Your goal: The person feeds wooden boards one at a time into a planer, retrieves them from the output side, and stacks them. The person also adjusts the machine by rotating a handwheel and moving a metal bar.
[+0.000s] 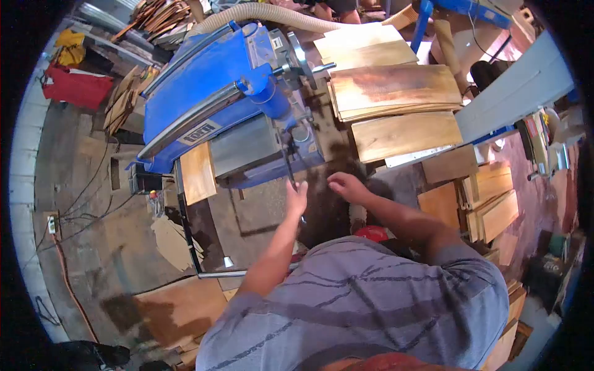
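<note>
Nearest to the camera, at six o'clock, grey shirt (359,297) with dark stripes. Close to the centre, left hand (296,198), with fingers closed around a dark rod (289,166). From this hand, rod going up toward twelve o'clock, to the side of the blue machine (204,93); whether touching it, cannot tell. Just to three o'clock of the left hand, and apart from it, right hand (348,187), with fingers bent inward; whether clenched or only loosely curled, cannot tell.

Between ten and eleven o'clock from the centre, the machine, with a handwheel (299,54) on its near-right side. At twelve o'clock, behind the machine, pale hose (278,13). Between one and two o'clock, boards (396,89) lying in overlapping piles. At three o'clock, more boards, some leaning together. At nine o'clock, just beside the machine, one single panel (198,173). At ten o'clock, far, red bag (77,86). Between seven and eight o'clock, small white cone (228,262).
</note>
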### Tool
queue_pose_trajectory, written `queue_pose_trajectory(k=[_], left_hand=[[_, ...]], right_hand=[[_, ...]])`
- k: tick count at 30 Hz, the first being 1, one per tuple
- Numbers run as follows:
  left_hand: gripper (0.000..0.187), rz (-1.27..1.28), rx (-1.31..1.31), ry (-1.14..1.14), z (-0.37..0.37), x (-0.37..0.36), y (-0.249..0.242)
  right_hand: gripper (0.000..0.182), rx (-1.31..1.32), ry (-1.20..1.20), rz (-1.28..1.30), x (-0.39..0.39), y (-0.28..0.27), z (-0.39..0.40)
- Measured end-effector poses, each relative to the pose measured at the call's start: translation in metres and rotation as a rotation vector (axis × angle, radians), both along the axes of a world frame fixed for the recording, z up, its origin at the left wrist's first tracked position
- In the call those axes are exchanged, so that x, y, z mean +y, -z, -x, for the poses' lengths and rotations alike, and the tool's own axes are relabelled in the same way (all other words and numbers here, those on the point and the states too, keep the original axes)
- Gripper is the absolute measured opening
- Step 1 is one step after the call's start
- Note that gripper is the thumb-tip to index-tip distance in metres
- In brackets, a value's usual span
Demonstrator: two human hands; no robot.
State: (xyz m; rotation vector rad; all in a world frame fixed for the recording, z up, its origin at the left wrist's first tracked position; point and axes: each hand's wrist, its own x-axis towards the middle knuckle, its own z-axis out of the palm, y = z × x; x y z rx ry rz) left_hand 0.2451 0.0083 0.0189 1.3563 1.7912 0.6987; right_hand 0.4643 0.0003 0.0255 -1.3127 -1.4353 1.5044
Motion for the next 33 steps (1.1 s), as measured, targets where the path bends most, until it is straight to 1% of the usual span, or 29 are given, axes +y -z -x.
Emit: queue_pose_trajectory(k=[1, 2, 3, 4, 5, 6, 7, 8, 9, 10, 11, 12, 13, 14, 15, 16, 17, 19, 21, 23, 24, 25, 26, 27, 29, 30, 31, 32, 33], left_hand=[[0.058, 0.088, -0.073, -0.100, -0.004, 0.016, 0.009], [0.058, 0.083, -0.073, -0.117, -0.004, 0.029, 0.021], [0.055, 0.013, 0.021, -0.115, 0.003, 0.037, 0.043], [0.052, -0.053, 0.116, -0.123, 0.008, 0.041, 0.056], [0.052, -0.048, 0.119, -0.173, 0.006, 0.041, 0.055], [0.050, 0.003, 0.148, -0.153, 0.002, 0.039, 0.050], [0.047, 0.053, 0.179, -0.141, 0.001, 0.036, 0.043], [0.044, 0.039, 0.256, -0.161, -0.004, 0.034, 0.033], [0.041, 0.027, 0.336, -0.174, -0.009, 0.036, 0.029], [0.040, -0.041, 0.299, -0.197, -0.008, 0.038, 0.038], [0.039, -0.095, 0.262, -0.206, -0.004, 0.031, 0.048], [0.038, 0.024, 0.206, -0.198, -0.008, 0.032, 0.025], [0.038, 0.025, 0.206, -0.223, -0.008, 0.028, 0.024], [0.038, 0.018, 0.247, -0.202, -0.008, 0.031, 0.019], [0.038, 0.016, 0.289, -0.167, -0.008, 0.033, 0.015], [0.040, 0.060, 0.241, -0.195, -0.008, 0.036, 0.021], [0.040, 0.051, 0.236, -0.172, -0.010, 0.037, 0.027], [0.044, -0.059, 0.170, -0.218, -0.017, 0.029, 0.021], [0.048, 0.004, 0.214, -0.162, -0.004, 0.032, 0.045], [0.048, -0.040, 0.082, -0.202, 0.003, 0.031, 0.063], [0.048, -0.033, 0.072, -0.169, 0.002, 0.030, 0.062], [0.048, -0.046, 0.144, -0.177, 0.001, 0.029, 0.059], [0.048, -0.062, 0.218, -0.189, 0.000, 0.029, 0.055], [0.048, -0.065, 0.214, -0.170, 0.000, 0.028, 0.053], [0.049, -0.012, 0.109, -0.209, -0.003, 0.030, 0.046], [0.043, 0.054, 0.190, -0.196, -0.004, 0.032, 0.041], [0.043, 0.054, 0.194, -0.191, -0.007, 0.034, 0.029], [0.038, 0.063, 0.208, -0.165, -0.010, 0.033, 0.017], [0.033, 0.074, 0.222, -0.144, -0.011, 0.030, 0.010]], right_hand=[[0.022, 0.000, -0.012, -0.007, 0.003, 0.003, -0.014], [0.024, -0.014, 0.054, 0.022, 0.006, 0.006, -0.027], [0.026, -0.028, 0.112, 0.056, 0.006, 0.011, -0.038], [0.026, -0.027, 0.077, 0.059, 0.008, 0.025, -0.047], [0.026, -0.048, 0.093, 0.055, 0.013, 0.044, -0.055], [0.025, -0.064, 0.094, 0.049, 0.020, 0.056, -0.060], [0.025, -0.037, 0.127, 0.054, 0.023, 0.053, -0.063], [0.025, -0.004, 0.125, 0.030, 0.031, 0.064, -0.067], [0.026, -0.009, 0.096, 0.069, 0.041, 0.065, -0.068], [0.028, -0.013, 0.079, 0.112, 0.050, 0.068, -0.069], [0.026, 0.044, 0.064, 0.044, 0.058, 0.106, -0.071], [0.025, 0.079, 0.045, 0.088, 0.060, 0.118, -0.068], [0.025, 0.111, 0.039, 0.113, 0.071, 0.120, -0.066], [0.025, 0.116, 0.035, 0.106, 0.074, 0.119, -0.062], [0.024, 0.150, 0.056, 0.180, 0.071, 0.113, -0.059], [0.022, 0.181, 0.083, 0.249, 0.070, 0.110, -0.059], [0.022, 0.179, 0.107, 0.240, 0.072, 0.106, -0.055], [0.021, 0.126, 0.100, 0.075, 0.076, 0.112, -0.054], [0.021, -0.090, 0.156, -0.099, 0.089, 0.072, -0.055], [0.020, -0.143, 0.274, -0.257, 0.116, 0.051, -0.056], [0.019, -0.324, 0.282, -0.386, 0.134, 0.040, -0.060], [0.020, -0.505, 0.281, -0.515, 0.153, 0.029, -0.064], [0.023, -0.583, 0.343, -0.645, 0.173, 0.022, -0.065], [0.026, -0.660, 0.401, -0.776, 0.195, 0.018, -0.065], [0.044, -0.732, 0.308, -0.756, 0.243, 0.019, -0.071], [0.044, -0.735, 0.315, -0.754, 0.268, 0.020, -0.072], [0.050, -0.925, 0.297, -0.610, 0.291, 0.020, -0.071], [0.056, -1.104, 0.272, -0.455, 0.305, 0.024, -0.070], [0.056, -1.097, 0.270, -0.448, 0.312, 0.027, -0.070]])
